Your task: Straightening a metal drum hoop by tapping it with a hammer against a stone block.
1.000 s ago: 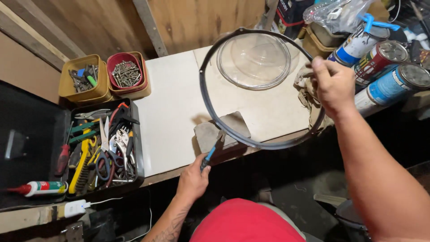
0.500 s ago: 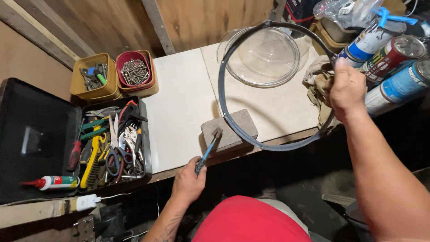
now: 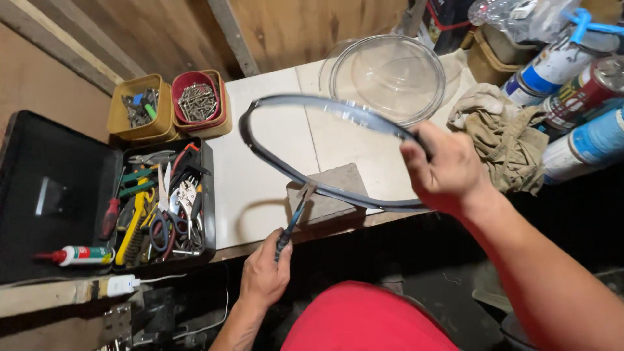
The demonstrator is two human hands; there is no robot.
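Toolbox [image 3: 39,195], black, open, at the worktop's left edge: 1 tray of screwdrivers, pliers and cutters; 1 red-capped tube [image 3: 78,255] at its front.
2 tubs at the back left: yellow tub [image 3: 138,107] with bits, red tub [image 3: 197,102] with screws.
Worktop [image 3: 266,143], pale, bare near the middle.
Left hand [image 3: 263,276], below the front edge, closed on pliers [image 3: 292,221]; the tips meet the ring's near rim. The grip looks set; I judge the work on the ring underway, not finished.
Block [image 3: 328,188], grey, at the front edge under the ring.
Ring [image 3: 312,149], dark, thin, held tilted above the worktop's middle.
Bowl [image 3: 388,75], clear, at the back.
Right hand [image 3: 445,169], closed on the ring's right side.
Rag [image 3: 504,133] and spray cans [image 3: 572,78] crowd the right edge, close to the ring.
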